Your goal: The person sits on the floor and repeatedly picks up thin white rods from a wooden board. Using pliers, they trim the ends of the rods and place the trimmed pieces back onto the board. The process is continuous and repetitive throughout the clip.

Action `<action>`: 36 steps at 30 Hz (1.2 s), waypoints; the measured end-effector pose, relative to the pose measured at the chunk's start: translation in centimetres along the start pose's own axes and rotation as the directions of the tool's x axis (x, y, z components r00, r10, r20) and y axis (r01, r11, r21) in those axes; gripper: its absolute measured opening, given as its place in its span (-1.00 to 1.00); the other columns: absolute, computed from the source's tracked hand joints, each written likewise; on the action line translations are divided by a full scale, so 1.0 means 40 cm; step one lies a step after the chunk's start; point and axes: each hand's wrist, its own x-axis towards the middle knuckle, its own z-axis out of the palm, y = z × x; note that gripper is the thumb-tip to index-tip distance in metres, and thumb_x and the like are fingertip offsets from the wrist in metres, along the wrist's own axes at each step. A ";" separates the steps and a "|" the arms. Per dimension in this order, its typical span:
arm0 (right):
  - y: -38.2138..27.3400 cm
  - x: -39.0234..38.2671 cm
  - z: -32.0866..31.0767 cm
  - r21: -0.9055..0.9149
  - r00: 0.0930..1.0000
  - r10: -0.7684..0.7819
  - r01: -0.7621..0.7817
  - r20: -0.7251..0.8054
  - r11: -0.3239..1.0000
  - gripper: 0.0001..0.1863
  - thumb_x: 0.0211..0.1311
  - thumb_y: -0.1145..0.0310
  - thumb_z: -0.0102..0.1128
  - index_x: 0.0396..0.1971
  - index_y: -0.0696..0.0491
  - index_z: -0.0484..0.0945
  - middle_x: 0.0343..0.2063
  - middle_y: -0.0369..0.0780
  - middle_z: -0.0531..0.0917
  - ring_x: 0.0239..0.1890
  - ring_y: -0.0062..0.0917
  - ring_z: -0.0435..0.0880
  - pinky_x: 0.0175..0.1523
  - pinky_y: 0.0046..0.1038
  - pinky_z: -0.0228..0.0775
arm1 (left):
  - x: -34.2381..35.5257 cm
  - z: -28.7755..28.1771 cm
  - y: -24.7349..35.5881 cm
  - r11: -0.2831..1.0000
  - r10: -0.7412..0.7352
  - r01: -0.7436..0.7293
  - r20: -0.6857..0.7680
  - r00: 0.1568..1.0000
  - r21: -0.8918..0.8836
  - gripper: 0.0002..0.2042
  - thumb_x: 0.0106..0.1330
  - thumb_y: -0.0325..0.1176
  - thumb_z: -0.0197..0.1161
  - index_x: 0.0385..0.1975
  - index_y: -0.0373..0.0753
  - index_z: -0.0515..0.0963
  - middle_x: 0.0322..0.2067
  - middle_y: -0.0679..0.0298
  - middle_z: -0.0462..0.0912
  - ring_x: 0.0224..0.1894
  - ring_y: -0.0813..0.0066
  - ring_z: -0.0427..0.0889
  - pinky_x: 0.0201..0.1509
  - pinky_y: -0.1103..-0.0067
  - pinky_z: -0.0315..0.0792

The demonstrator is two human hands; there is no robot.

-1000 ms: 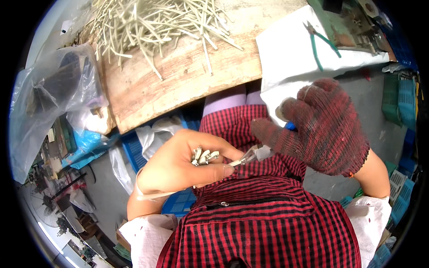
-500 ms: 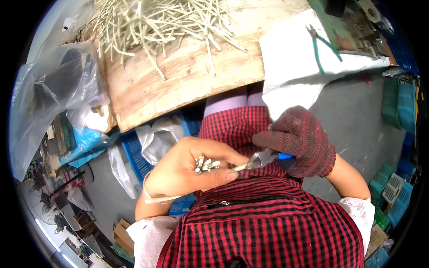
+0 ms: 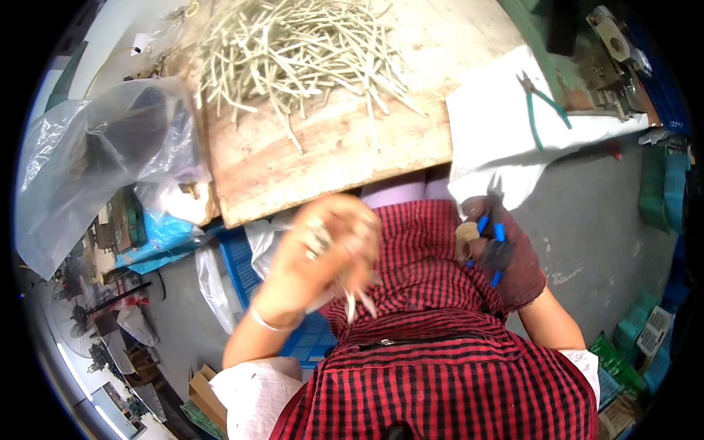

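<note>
One big wooden table point(image 3: 330, 158) fills the top of the view. Below it, a red and black checked apron point(image 3: 440, 381) covers the person's front and lap. A big clear plastic bag point(image 3: 110, 143) is at the left side of the table, and a white cloth point(image 3: 488, 139) lies at the right side and hangs over the edge. A messy heap of thin pale strips point(image 3: 308, 62) sits on the table, well apart from both hands. Part of a blue crate point(image 3: 238, 268) shows under the table's near edge. The left hand point(image 3: 326, 253) is bare and blurry, with its fingers bent in over small things. The right hand point(image 3: 510, 257) wears a dark red glove, and its fingers curl around a blue and dark tool point(image 3: 499, 254). I cannot tell the tool's shape or how tight the grip is. The knit glove might be slippery, so the tool could slide out and drop if the fingers go loose. Green-handled pliers point(image 3: 532, 114) lie on the white cloth, with no hand on them. Two pale ends point(image 3: 359, 304) poke down below the left fingers, and they could slip out onto the apron if those fingers let up. Smallest are the pale bits point(image 3: 317, 240) bunched in the left palm. Tipping that hand too far could spill them onto the lap or floor.
</note>
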 end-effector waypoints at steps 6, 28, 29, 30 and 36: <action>0.041 -0.011 0.026 0.639 0.875 0.302 -0.483 0.379 0.599 -0.38 0.27 0.15 0.20 0.26 -0.03 0.20 -0.05 -0.05 0.55 -0.09 -0.34 0.63 0.05 -0.20 0.51 | 0.175 -0.282 0.097 -0.432 0.270 -0.027 0.157 0.950 0.902 -0.67 -0.08 -0.60 0.26 -0.26 -0.11 0.65 -0.37 0.19 0.63 -0.39 0.13 0.61 -0.32 0.47 0.47; -0.205 0.014 0.111 -0.950 0.891 -0.433 0.238 0.132 0.200 -0.46 -0.16 0.43 0.37 -0.03 -0.08 0.57 -0.31 -0.20 0.61 -0.22 -0.25 0.54 -0.08 -0.28 0.40 | 0.003 0.106 -0.002 0.981 -0.117 0.148 -0.230 0.966 0.123 -0.67 0.32 -0.54 0.19 0.08 -0.43 0.45 -0.62 0.35 0.50 -0.62 0.67 0.41 -0.55 0.76 0.23; -0.220 0.015 0.116 -0.954 0.890 -0.431 0.244 0.148 0.174 -0.48 -0.16 0.43 0.37 -0.05 -0.10 0.58 -0.34 -0.21 0.62 -0.27 -0.26 0.55 -0.14 -0.30 0.40 | 0.007 0.102 0.002 0.984 -0.132 0.155 -0.224 0.965 0.088 -0.68 0.31 -0.55 0.20 0.06 -0.44 0.47 -0.61 0.34 0.50 -0.62 0.67 0.41 -0.56 0.75 0.23; -0.232 0.018 0.122 -0.954 0.888 -0.427 0.260 0.174 0.151 -0.50 -0.16 0.42 0.36 -0.07 -0.11 0.59 -0.37 -0.22 0.62 -0.31 -0.28 0.56 -0.19 -0.33 0.40 | 0.007 0.099 0.002 0.985 -0.147 0.163 -0.229 0.962 0.052 -0.70 0.31 -0.56 0.20 0.03 -0.45 0.49 -0.61 0.34 0.51 -0.62 0.67 0.40 -0.56 0.74 0.23; -0.279 0.009 0.108 -0.959 0.909 -0.306 0.260 0.284 -0.117 -0.53 -0.14 0.41 0.35 -0.10 -0.17 0.62 -0.44 -0.26 0.61 -0.40 -0.34 0.56 -0.27 -0.35 0.37 | 0.025 0.095 0.052 0.926 -0.368 0.377 -0.211 0.905 0.000 -0.76 0.25 -0.64 0.20 -0.09 -0.49 0.56 -0.61 0.33 0.51 -0.62 0.69 0.37 -0.58 0.72 0.21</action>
